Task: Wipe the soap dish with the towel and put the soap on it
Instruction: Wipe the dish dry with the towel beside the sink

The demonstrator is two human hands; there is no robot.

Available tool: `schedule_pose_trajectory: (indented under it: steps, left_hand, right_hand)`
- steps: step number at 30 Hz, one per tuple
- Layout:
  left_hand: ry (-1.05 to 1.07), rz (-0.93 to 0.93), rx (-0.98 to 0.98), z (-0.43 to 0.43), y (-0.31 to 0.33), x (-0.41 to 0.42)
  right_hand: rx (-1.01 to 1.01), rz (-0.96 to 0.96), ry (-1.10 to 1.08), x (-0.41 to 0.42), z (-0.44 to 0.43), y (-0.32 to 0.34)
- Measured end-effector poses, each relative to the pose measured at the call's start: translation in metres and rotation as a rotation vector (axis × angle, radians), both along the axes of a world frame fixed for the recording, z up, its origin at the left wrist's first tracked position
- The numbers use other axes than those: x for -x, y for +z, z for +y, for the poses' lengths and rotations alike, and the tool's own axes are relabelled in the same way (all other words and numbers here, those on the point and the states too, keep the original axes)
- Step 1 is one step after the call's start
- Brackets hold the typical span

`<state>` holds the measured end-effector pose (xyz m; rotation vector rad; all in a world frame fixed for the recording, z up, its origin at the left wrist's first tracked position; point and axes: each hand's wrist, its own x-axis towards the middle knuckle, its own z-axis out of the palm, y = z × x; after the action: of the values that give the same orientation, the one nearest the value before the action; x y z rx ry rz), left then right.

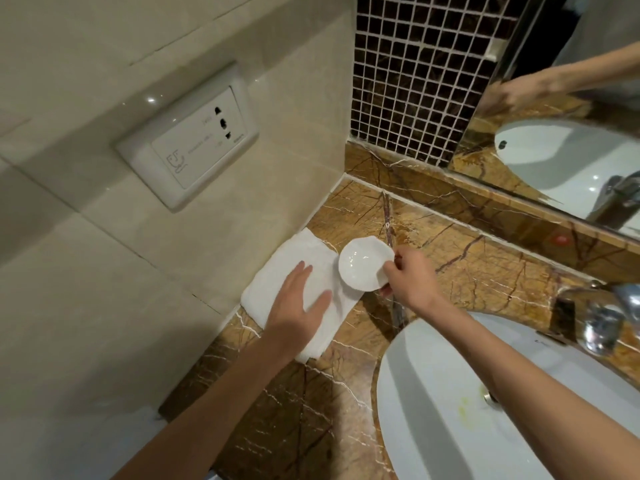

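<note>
Head view: the left hand (300,299) lies flat, fingers spread, on the towel (298,271) folded on the counter (467,265). The right hand (408,275) pinches the dish (362,263) by its rim, tilted, beside the towel.

A single head-worn wide-angle camera looks steeply down, close over a marble vanity counter (460,261), facing the tiled corner between wall and mirror (571,98).

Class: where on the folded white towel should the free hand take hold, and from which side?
Grip the towel at its near loose edge, coming from above: it lies flat on the counter, and the left hand already rests on it.
</note>
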<state>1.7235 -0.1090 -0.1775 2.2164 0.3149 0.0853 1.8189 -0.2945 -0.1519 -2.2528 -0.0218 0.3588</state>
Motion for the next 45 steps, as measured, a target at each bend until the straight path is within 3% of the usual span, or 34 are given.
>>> schedule_pose_trajectory:
  steps: [6,19,24,27,37,40,45]
  left_hand:
    - [0.339,0.271,0.750,0.005,0.022,-0.035]
    - [0.474,0.240,0.797,0.034,0.018,-0.006]
    - [0.642,0.135,0.720,0.045,0.007,0.003]
    - [0.687,0.120,0.703,0.051,-0.001,0.007]
    - [0.672,0.151,0.708,0.048,0.000,0.010]
    - [0.691,0.151,0.786,0.048,-0.001,0.010]
    - [0.605,0.111,0.850,0.049,0.001,0.015]
  right_hand:
    - [-0.090,0.068,0.077,0.007,0.015,0.015]
    - [-0.261,0.280,0.251,0.014,0.059,-0.011]
    - [0.120,-0.074,0.189,0.011,0.051,-0.026]
    - [0.261,-0.019,0.235,0.025,0.057,-0.034]
    - [0.376,-0.032,0.146,0.028,0.074,-0.039]
    - [0.310,-0.087,0.159,0.031,0.077,-0.039]
    - [-0.079,-0.118,0.156,0.044,0.084,-0.032]
